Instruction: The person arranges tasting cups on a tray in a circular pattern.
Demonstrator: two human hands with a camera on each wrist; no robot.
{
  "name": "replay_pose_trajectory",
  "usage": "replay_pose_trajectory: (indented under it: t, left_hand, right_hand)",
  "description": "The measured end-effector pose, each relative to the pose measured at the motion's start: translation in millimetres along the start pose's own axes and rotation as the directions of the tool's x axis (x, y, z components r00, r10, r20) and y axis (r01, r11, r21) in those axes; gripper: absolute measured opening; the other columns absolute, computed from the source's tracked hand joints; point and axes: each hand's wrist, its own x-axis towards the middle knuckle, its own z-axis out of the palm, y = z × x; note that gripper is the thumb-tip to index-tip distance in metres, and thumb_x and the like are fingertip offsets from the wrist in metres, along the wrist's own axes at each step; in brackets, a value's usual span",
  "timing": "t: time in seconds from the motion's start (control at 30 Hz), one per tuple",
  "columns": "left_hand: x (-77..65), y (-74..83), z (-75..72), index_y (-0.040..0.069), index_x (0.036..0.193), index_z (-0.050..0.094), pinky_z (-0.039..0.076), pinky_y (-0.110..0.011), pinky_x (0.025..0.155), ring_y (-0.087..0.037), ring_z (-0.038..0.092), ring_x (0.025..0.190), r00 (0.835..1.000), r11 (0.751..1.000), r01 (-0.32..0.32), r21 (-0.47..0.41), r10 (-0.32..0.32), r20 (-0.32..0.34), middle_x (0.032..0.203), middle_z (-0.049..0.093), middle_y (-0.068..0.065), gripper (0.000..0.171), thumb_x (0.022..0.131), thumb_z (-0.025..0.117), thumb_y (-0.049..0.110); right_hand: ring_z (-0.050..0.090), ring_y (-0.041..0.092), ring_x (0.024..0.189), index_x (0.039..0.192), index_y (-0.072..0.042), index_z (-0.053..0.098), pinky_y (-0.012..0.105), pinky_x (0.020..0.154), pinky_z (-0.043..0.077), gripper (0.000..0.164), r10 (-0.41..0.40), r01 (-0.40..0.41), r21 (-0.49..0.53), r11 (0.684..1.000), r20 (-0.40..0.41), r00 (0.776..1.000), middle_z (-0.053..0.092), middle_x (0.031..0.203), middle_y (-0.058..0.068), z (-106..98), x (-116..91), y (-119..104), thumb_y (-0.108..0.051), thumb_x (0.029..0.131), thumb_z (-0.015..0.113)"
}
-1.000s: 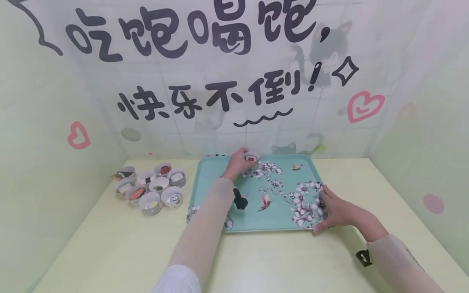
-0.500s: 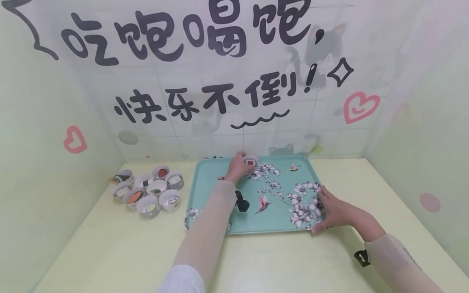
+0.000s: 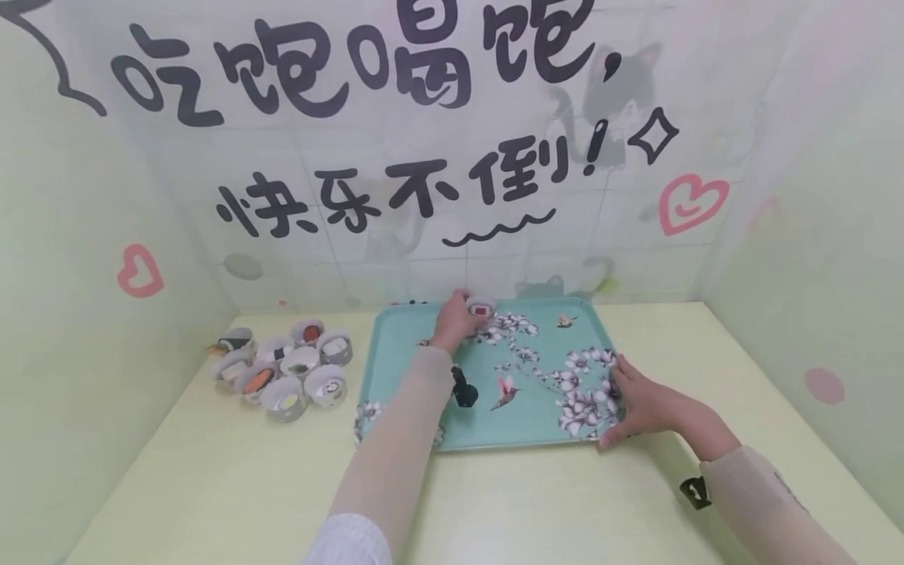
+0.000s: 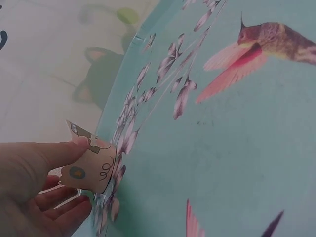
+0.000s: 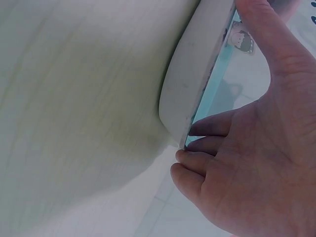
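Observation:
My left hand (image 3: pixel 455 322) pinches a small pale paper cup (image 3: pixel 482 301) at the far edge of a turquoise tray (image 3: pixel 410 337) printed with flowers and birds. A red-topped piece sits in this cup. In the left wrist view, the thumb lies over the cup's printed side (image 4: pixel 101 168), with the fingers under it. My right hand (image 3: pixel 650 400) spans the tray's near right corner, thumb at the front edge and fingertips along the right edge. The right wrist view shows those fingertips touching the tray's rim (image 5: pixel 197 106), with the palm apart from it.
Left of the tray, several similar cups (image 3: pixel 282 400) stand clustered on the pale table (image 3: pixel 508 510), holding small food-like pieces in orange, white, red and black. A printed wall covering (image 3: pixel 339 275) rises directly behind the tray. Side panels (image 3: pixel 819 298) border the table.
The head view has shifted slightly. Both hands keep their places: the left on the cup at the tray's far edge, the right at the tray's corner.

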Motion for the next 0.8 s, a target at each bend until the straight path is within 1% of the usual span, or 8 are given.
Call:
replay_pose_trajectory:
  t: [0.23,0.47,0.67,0.8]
  left_hand:
    - [-2.3,-0.8,-11.4,0.011,0.146,0.042,0.045,-0.046,0.112,-0.031,0.051,0.134,1.000,1.000,0.001,0.008,-0.001,-0.001,0.148,0.051,-0.012,0.070,0.086,0.078,0.022]
    - [-9.2,-1.0,-25.3,0.008,0.146,0.042,0.044,-0.047,0.113,-0.032,0.049,0.136,0.999,0.999,-0.048,0.019,0.048,0.011,0.150,0.050,-0.013,0.067,0.089,0.075,0.024]
    - [-13.1,-4.9,-35.3,0.009,0.146,0.042,0.045,-0.047,0.112,-0.032,0.050,0.135,0.999,0.998,-0.052,0.031,0.051,0.006,0.149,0.050,-0.012,0.068,0.089,0.075,0.029]
    - [-17.0,-4.5,-41.4,0.010,0.147,0.041,0.044,-0.047,0.113,-0.031,0.049,0.137,0.998,0.997,-0.067,0.033,0.066,0.007,0.151,0.049,-0.011,0.070,0.089,0.075,0.031]
  right_hand:
    - [0.010,0.062,0.142,0.147,0.024,0.011,0.068,0.115,0.024,0.140,-0.008,0.008,0.003,1.000,0.005,1.000,-0.002,0.155,0.046,0,1,2,-0.056,0.063,0.088]
    - [0.010,0.063,0.142,0.146,0.025,0.011,0.068,0.115,0.023,0.139,-0.019,0.019,0.001,1.000,0.000,1.000,-0.002,0.153,0.048,-1,1,1,-0.054,0.063,0.089]
    - [0.009,0.064,0.141,0.145,0.026,0.011,0.069,0.115,0.023,0.137,-0.030,0.030,0.002,1.000,0.001,1.000,-0.002,0.153,0.048,0,2,1,-0.051,0.064,0.089]
    - [0.010,0.064,0.141,0.145,0.026,0.011,0.070,0.114,0.023,0.139,-0.028,0.028,0.008,1.000,0.000,1.000,-0.002,0.153,0.048,1,2,1,-0.054,0.063,0.089]
